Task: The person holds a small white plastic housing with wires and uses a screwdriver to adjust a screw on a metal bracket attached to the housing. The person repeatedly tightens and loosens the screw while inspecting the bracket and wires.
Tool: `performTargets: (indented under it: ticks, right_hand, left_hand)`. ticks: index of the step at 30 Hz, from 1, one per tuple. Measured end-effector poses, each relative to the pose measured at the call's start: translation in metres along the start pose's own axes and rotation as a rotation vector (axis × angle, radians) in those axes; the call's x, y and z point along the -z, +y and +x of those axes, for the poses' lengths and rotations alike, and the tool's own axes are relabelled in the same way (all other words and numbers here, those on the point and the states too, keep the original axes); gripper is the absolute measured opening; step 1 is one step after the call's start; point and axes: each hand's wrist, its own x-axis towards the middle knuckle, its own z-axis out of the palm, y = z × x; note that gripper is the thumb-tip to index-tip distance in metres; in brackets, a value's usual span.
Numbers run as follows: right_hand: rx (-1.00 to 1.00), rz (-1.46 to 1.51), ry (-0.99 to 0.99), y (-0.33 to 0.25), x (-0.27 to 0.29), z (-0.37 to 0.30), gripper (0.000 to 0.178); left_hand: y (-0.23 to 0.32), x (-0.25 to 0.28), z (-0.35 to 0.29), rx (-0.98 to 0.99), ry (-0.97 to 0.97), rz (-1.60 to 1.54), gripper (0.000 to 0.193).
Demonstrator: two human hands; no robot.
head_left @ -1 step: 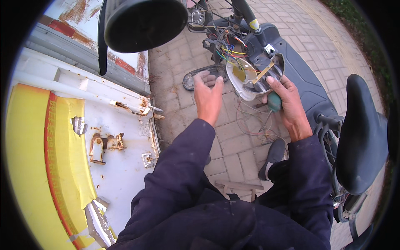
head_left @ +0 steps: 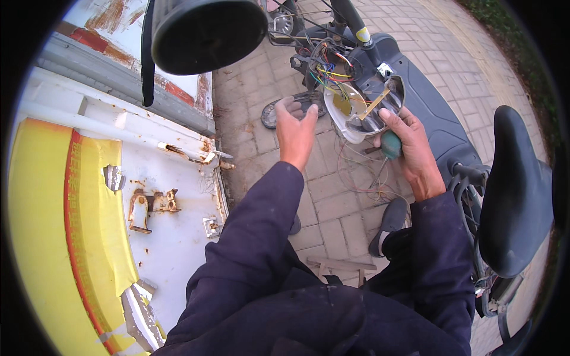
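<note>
My left hand [head_left: 295,133] is raised, its fingers loosely curled and the thumb apart, with nothing between them. To its right is an opened white housing [head_left: 355,132] with a dark, glossy part inside and yellowish strips, joined to a bundle of coloured wires [head_left: 332,70]. In my right hand [head_left: 411,145] is a screwdriver [head_left: 390,144] with a rounded green handle; its thin shaft slants down toward the ground. The right thumb rests against the housing's right-hand edge. My left hand does not touch the housing. Some of my right fingers are hidden behind the handle.
A scooter's grey footboard [head_left: 424,98] and black saddle [head_left: 513,190] stand on the right. A large dark round object [head_left: 208,35] hangs at the upper left. A rusty white panel [head_left: 172,261] lines the left side. Below is a small wooden stool [head_left: 341,263] on brick paving.
My left hand and forearm have shifted very slightly to the left. The right hand still holds the screwdriver in the same place.
</note>
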Motion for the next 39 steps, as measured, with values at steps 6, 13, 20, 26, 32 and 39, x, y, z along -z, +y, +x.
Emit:
performTargets:
  ticks: [6,13,20,26,32,39]
  right_hand:
    - [-0.091,0.039,-0.058,-0.007,-0.002,-0.004,0.039]
    - [-0.115,-0.033,-0.106,-0.02,0.002,-0.009,0.033]
    - [-0.032,-0.326,-0.029,-0.031,0.027,-0.005,0.023]
    - [0.075,-0.328,0.05,-0.03,0.033,-0.001,0.021]
    - [0.134,-0.355,-0.037,-0.046,0.027,-0.005,0.023]
    - [0.121,-0.414,-0.32,-0.042,0.004,-0.02,0.03]
  left_hand:
    - [-0.028,-0.025,0.042,-0.155,-0.147,-0.158,0.065]
    - [-0.022,-0.023,0.06,-0.101,-0.164,-0.497,0.045]
    - [-0.004,0.005,0.058,-0.157,0.011,-0.397,0.043]
    - [0.018,0.031,0.048,-0.339,0.101,-0.169,0.035]
    - [0.032,0.041,0.032,-0.44,0.147,-0.1,0.025]
    - [0.028,0.026,0.032,-0.194,-0.044,-0.243,0.041]
